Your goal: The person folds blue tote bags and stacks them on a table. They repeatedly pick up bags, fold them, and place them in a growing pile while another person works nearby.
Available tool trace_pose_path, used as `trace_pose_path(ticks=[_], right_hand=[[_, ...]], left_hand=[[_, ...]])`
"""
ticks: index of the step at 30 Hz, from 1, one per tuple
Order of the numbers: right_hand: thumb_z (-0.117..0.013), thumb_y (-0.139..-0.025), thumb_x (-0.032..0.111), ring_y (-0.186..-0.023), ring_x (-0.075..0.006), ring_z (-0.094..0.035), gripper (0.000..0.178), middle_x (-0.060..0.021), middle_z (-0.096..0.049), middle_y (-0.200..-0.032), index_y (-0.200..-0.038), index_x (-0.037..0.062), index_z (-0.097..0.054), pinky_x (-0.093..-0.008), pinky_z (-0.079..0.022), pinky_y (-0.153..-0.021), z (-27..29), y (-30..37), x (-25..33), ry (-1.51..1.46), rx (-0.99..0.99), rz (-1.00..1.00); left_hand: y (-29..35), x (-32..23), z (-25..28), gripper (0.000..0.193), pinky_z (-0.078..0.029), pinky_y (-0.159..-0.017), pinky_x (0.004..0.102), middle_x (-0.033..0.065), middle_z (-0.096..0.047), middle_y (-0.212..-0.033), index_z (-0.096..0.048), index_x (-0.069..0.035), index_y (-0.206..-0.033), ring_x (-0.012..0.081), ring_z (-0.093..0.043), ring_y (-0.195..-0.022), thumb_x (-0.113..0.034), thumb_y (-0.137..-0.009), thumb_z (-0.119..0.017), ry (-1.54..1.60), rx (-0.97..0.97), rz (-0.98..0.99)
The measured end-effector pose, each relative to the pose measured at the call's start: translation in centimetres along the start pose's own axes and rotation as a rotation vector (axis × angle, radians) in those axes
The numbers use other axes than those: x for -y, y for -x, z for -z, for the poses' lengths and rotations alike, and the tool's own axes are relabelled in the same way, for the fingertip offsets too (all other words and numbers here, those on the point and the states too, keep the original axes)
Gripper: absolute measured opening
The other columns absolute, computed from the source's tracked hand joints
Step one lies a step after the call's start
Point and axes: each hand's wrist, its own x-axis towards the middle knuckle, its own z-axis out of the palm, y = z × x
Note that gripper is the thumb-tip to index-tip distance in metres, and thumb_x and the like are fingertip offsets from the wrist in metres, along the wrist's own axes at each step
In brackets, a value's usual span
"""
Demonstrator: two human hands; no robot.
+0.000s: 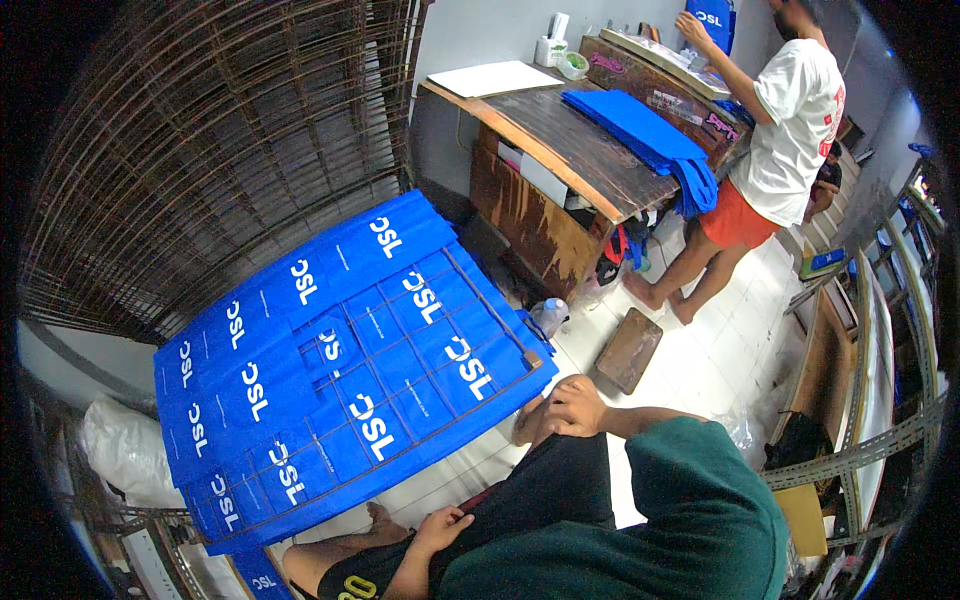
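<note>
I sit with both hands resting on my legs. My left hand [440, 529] lies on the thigh of my black shorts [520, 490], fingers loosely laid down, holding nothing. Over my bent right knee drapes my right hand [577, 406], also without anything in it. In front of me, flat blue fabric pieces [395, 345] with white print lie side by side and overlapping. They cover a wire drying rack [533, 358], whose thin bars show across the nearer pieces. My right hand is close to the rack's near right corner; neither hand touches the fabric.
Raised wire racks [250, 130] stand at the left. A co-worker in a white shirt [795, 125] stands at a wooden table [530, 110] bearing stacked blue fabric [640, 130]. A wooden block [628, 350] and a plastic bottle [550, 316] are on the tiled floor. Shelving [870, 450] lines the right.
</note>
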Motion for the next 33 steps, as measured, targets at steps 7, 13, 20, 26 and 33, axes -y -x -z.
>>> trace_pose_path(ticks=[7, 13, 20, 26, 33], right_hand=[[-0.055, -0.073, 0.044, -0.096, -0.0296, -0.049, 0.035, -0.0087, -0.052, -0.097, -0.089, 0.0137, -0.061, -0.0484, -0.036, -0.080, -0.1, 0.2, 0.0, -0.021, 0.051, -0.061], [-0.053, -0.074, 0.046, -0.098, -0.0291, -0.048, 0.036, -0.0082, -0.051, -0.099, -0.091, 0.0155, -0.060, -0.0477, -0.036, -0.080, -0.5, 0.3, -0.4, -0.022, 0.061, -0.061], [-0.052, -0.075, 0.046, -0.096, -0.0277, -0.048, 0.034, -0.0073, -0.051, -0.095, -0.089, 0.0158, -0.060, -0.0472, -0.036, -0.079, -0.4, 0.2, 0.0, -0.005, 0.057, -0.076], [-0.052, -0.076, 0.045, -0.093, -0.0274, -0.048, 0.033, -0.0077, -0.052, -0.094, -0.086, 0.0151, -0.061, -0.0466, -0.036, -0.078, -0.4, 0.1, 0.1, -0.009, 0.013, -0.048], [-0.052, -0.076, 0.046, -0.093, -0.0280, -0.048, 0.035, -0.0081, -0.052, -0.094, -0.087, 0.0141, -0.061, -0.0452, -0.035, -0.075, -0.5, 0.3, -0.1, 0.001, 0.043, -0.066]], left_hand=[[-0.2, 1.2, 0.1, 0.038, -0.035, -0.049, 0.0279, 0.0023, -0.051, -0.056, -0.059, -0.006, -0.087, 0.0114, -0.045, -0.052, -0.042, -0.076, -0.065, 0.198, -0.054, 0.008], [-0.5, 1.4, -0.1, 0.039, -0.037, -0.049, 0.0287, 0.0025, -0.051, -0.056, -0.058, -0.007, -0.091, 0.0126, -0.046, -0.052, -0.042, -0.076, -0.065, 0.151, -0.008, 0.067], [-0.7, 1.4, -0.2, 0.041, -0.041, -0.054, 0.0298, 0.0036, -0.054, -0.060, -0.058, -0.009, -0.093, 0.0148, -0.051, -0.057, -0.044, -0.075, -0.065, 0.122, -0.002, 0.114], [-0.6, 1.5, -0.3, 0.045, -0.042, -0.057, 0.0301, 0.0052, -0.055, -0.063, -0.058, -0.009, -0.096, 0.0156, -0.053, -0.060, -0.048, -0.075, -0.063, 0.105, -0.020, 0.087], [-0.6, 0.5, 0.3, 0.048, -0.043, -0.058, 0.0306, 0.0057, -0.056, -0.064, -0.058, -0.009, -0.098, 0.0163, -0.054, -0.060, -0.051, -0.074, -0.063, 0.080, 0.036, 0.145]])
